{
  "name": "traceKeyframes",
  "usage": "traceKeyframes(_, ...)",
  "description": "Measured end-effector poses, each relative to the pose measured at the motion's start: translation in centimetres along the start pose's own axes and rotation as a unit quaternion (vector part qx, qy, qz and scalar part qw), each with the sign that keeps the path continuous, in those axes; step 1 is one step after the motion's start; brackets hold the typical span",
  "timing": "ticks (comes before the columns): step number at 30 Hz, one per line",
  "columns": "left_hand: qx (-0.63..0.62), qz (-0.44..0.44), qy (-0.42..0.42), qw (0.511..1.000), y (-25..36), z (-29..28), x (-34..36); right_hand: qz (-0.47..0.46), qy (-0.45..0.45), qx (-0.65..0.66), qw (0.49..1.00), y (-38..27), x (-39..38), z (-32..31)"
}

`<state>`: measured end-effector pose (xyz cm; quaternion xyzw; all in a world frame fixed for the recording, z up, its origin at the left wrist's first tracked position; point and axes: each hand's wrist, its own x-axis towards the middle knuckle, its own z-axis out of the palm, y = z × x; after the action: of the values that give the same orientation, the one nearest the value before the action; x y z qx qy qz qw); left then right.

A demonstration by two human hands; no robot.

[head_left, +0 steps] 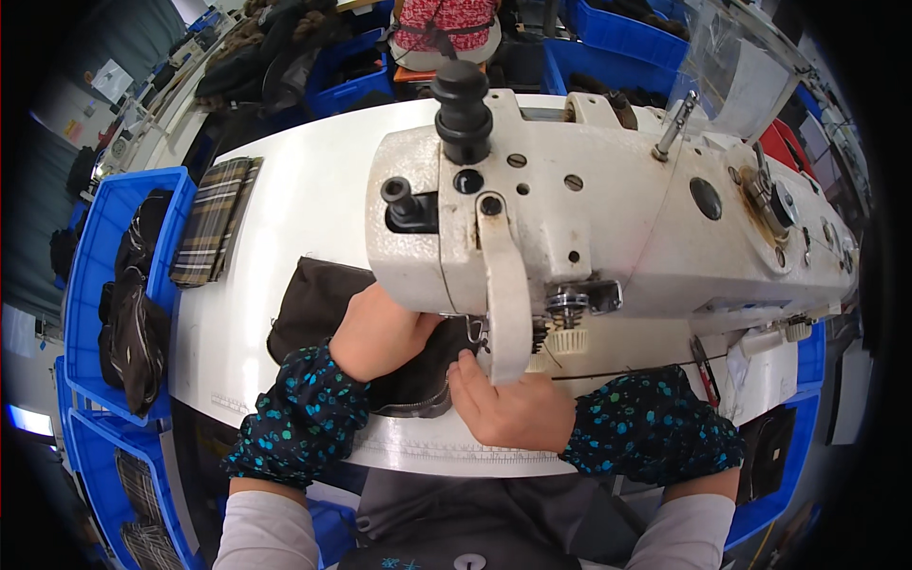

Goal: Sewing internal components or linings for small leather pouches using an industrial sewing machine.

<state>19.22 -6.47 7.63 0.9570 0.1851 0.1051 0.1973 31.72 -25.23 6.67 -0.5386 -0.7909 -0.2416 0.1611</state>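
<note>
Lying on the white worktop point(313, 171), partly beneath the off-white metal sewing machine point(646, 190), the dark brown fabric piece point(309, 302) sits under the loosely curled left hand point(380, 334); the right hand point(513, 410), fingers bent, hides its grip. Drifting fingertips could get pricked. Folded plaid cloth point(207, 223) lies left; the machine's head obstructs sight.

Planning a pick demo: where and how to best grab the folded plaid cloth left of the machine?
Probably pinch the plaid cloth by its right edge, coming from the right: it lies flat, that edge faces white table, and the blue bin crowds its left.
</note>
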Motion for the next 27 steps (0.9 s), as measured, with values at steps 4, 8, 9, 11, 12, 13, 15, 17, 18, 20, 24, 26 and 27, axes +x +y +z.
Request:
traceKeyframes(4,-0.017,0.024,0.030,0.999,0.5,-0.3,0.1,-0.029,0.028,0.001,0.999,-0.2,-0.2,1.3)
traceKeyframes(8,-0.005,0.000,-0.001,1.000,1.1,-0.5,0.1,-0.047,0.011,0.014,0.999,-0.3,-0.1,1.2)
traceKeyframes(9,0.005,0.017,0.036,0.999,1.0,-0.2,0.0,-0.047,0.008,0.013,0.999,-0.3,-0.1,1.1)
traceKeyframes(11,-0.011,0.005,0.032,0.999,0.7,0.2,-0.1,-0.048,0.009,0.018,0.999,-0.3,-0.4,1.0)
traceKeyframes(12,-0.033,-0.003,0.028,0.999,0.5,0.5,-0.1,-0.047,0.005,0.020,0.999,-0.3,-0.4,1.1)
traceKeyframes(13,-0.032,-0.007,0.030,0.999,0.3,0.7,0.0,-0.051,0.006,0.022,0.998,-0.2,-0.4,1.0)
traceKeyframes(15,-0.058,-0.015,0.008,0.998,0.1,1.0,0.2,-0.049,-0.002,0.020,0.999,-0.1,-0.4,0.8)
traceKeyframes(17,-0.065,-0.003,0.019,0.998,0.1,1.0,0.6,-0.047,-0.012,0.011,0.999,0.2,-0.5,0.6)
traceKeyframes(18,-0.062,-0.013,0.043,0.997,0.4,0.9,0.9,-0.040,-0.026,-0.002,0.999,0.3,-0.5,0.7)
traceKeyframes(20,-0.063,-0.026,0.069,0.995,0.3,0.9,1.5,-0.027,-0.038,-0.019,0.999,0.4,-0.5,0.8)
traceKeyframes(24,-0.126,-0.063,0.101,0.985,-1.7,2.5,2.4,0.017,-0.073,-0.054,0.996,0.3,-0.6,0.9)
traceKeyframes(26,-0.143,-0.065,0.099,0.983,-4.0,3.9,3.2,0.031,-0.084,-0.053,0.995,0.3,-0.7,1.1)
traceKeyframes(27,-0.159,-0.067,0.098,0.980,-4.3,3.8,3.6,0.036,-0.096,-0.059,0.993,0.3,-0.7,1.1)
